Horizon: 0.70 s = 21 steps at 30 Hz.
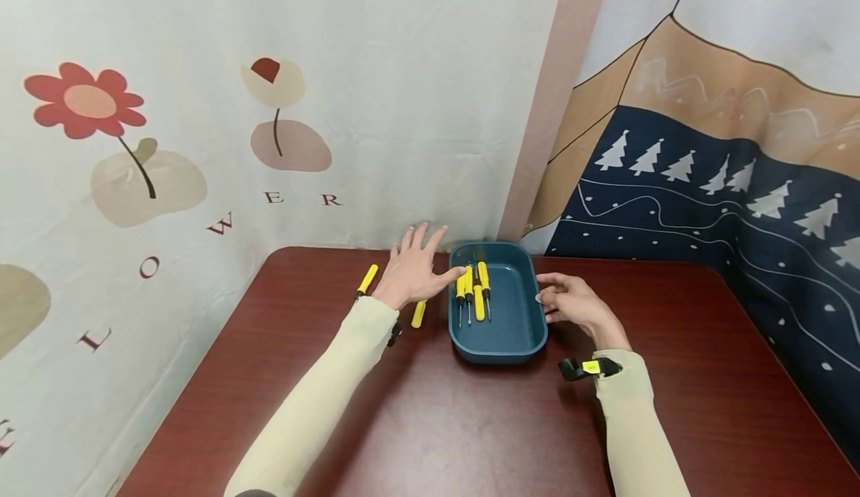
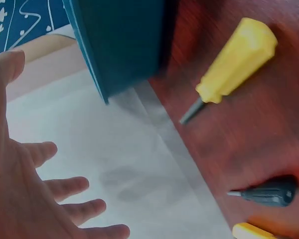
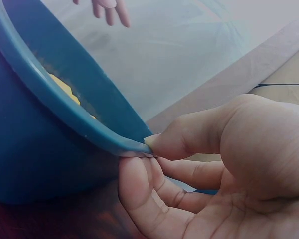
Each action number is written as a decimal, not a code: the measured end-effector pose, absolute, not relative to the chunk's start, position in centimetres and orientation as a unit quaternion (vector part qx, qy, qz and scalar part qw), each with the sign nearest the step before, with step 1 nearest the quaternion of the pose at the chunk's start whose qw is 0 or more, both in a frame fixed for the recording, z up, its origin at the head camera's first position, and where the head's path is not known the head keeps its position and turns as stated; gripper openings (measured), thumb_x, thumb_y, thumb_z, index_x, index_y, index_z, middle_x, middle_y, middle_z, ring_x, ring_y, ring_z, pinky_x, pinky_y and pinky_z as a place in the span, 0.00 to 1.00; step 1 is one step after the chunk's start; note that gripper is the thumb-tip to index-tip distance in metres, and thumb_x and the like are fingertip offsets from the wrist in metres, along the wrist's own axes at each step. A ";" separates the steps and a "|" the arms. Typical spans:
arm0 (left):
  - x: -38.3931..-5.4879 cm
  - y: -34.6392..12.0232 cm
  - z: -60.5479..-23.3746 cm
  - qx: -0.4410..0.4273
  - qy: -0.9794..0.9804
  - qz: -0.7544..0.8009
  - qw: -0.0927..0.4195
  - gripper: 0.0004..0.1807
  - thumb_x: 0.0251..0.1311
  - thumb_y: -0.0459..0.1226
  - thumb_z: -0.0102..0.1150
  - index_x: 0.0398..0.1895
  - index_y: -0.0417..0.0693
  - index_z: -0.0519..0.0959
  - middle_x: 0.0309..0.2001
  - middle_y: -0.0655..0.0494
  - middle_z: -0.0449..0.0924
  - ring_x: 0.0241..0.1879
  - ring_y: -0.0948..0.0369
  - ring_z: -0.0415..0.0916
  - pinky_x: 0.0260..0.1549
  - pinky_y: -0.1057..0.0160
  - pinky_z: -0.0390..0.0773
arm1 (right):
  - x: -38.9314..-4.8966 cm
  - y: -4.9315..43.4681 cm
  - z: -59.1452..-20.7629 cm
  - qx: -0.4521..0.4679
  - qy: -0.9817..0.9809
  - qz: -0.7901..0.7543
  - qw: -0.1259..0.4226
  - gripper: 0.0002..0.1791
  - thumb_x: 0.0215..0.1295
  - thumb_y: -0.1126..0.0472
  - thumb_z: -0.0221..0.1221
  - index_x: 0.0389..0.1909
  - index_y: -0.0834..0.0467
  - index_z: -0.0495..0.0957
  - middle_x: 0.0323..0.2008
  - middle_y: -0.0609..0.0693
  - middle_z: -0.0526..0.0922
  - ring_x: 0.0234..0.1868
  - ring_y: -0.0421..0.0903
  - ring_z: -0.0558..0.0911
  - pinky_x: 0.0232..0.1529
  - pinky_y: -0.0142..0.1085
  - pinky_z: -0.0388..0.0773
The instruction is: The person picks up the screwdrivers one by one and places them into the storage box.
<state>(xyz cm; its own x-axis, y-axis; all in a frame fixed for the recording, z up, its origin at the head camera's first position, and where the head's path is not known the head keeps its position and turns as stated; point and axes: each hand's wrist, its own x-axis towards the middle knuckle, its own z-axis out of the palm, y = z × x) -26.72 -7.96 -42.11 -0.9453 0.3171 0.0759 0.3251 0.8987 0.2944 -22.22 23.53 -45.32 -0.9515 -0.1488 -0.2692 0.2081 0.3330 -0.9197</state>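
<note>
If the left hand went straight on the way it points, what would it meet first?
The left hand would probably meet the white backdrop first; the tray lies to the right of its line. The gap ahead is hard to judge.

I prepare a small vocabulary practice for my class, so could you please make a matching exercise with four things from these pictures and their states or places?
1. tray
2. left hand
3. right hand
4. black-handled tool, left wrist view

A. pinching the tray
B. on the table, outside the tray
C. blue, containing yellow-handled screwdrivers
D. spread open, holding nothing

Pairs: 1-C; 2-D; 3-A; 4-B
</note>
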 end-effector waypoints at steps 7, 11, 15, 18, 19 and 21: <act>-26.9 -9.8 -42.7 -0.131 -0.974 -0.187 0.004 0.52 0.63 0.72 0.50 0.84 0.61 0.47 0.82 0.41 0.45 0.80 0.39 0.45 0.74 0.29 0.56 | -22.3 23.7 -45.5 0.018 0.804 -0.574 0.154 0.29 0.74 0.66 0.54 0.73 0.67 0.63 0.43 0.56 0.81 0.34 0.44 0.81 0.36 0.34 0.87; -27.1 -10.8 -43.0 -0.107 -0.971 -0.214 -0.011 0.52 0.64 0.70 0.50 0.84 0.59 0.46 0.82 0.39 0.45 0.80 0.38 0.44 0.73 0.29 0.57 | -22.3 23.8 -45.5 0.018 0.804 -0.574 0.153 0.29 0.74 0.66 0.54 0.73 0.67 0.63 0.43 0.57 0.81 0.34 0.44 0.81 0.36 0.34 0.87; -27.3 -12.0 -43.3 -0.084 -0.969 -0.231 -0.017 0.53 0.65 0.70 0.49 0.84 0.56 0.46 0.81 0.38 0.45 0.80 0.37 0.44 0.73 0.30 0.59 | -22.2 23.7 -45.4 0.017 0.804 -0.575 0.153 0.29 0.73 0.67 0.54 0.73 0.67 0.63 0.44 0.58 0.82 0.34 0.44 0.81 0.36 0.34 0.87; -27.5 -12.9 -43.5 -0.068 -0.967 -0.243 -0.021 0.53 0.66 0.70 0.48 0.84 0.54 0.45 0.81 0.36 0.46 0.79 0.36 0.44 0.71 0.31 0.62 | -22.2 23.6 -45.3 0.016 0.805 -0.574 0.152 0.29 0.73 0.67 0.55 0.73 0.67 0.63 0.44 0.58 0.82 0.34 0.44 0.81 0.35 0.34 0.87; -27.6 -13.1 -43.6 -0.062 -0.967 -0.247 -0.023 0.53 0.66 0.70 0.47 0.84 0.54 0.45 0.81 0.35 0.46 0.79 0.35 0.44 0.71 0.31 0.63 | -22.2 23.6 -45.3 0.016 0.805 -0.573 0.151 0.29 0.73 0.67 0.55 0.73 0.67 0.63 0.44 0.58 0.82 0.34 0.44 0.81 0.35 0.34 0.86; -27.7 -13.7 -43.8 -0.052 -0.965 -0.257 -0.027 0.52 0.67 0.69 0.48 0.84 0.52 0.45 0.80 0.34 0.46 0.79 0.35 0.44 0.70 0.31 0.64 | -22.3 23.6 -45.3 0.016 0.805 -0.573 0.152 0.29 0.73 0.67 0.55 0.73 0.67 0.63 0.42 0.56 0.81 0.33 0.44 0.80 0.35 0.34 0.86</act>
<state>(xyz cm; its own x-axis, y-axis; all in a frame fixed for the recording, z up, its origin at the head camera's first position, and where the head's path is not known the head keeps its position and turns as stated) -27.68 -13.70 -43.81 -0.9932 0.1135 -0.0262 0.0854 0.8629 0.4982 -22.25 23.63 -45.35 -0.9535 -0.1483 -0.2623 0.1991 0.3435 -0.9178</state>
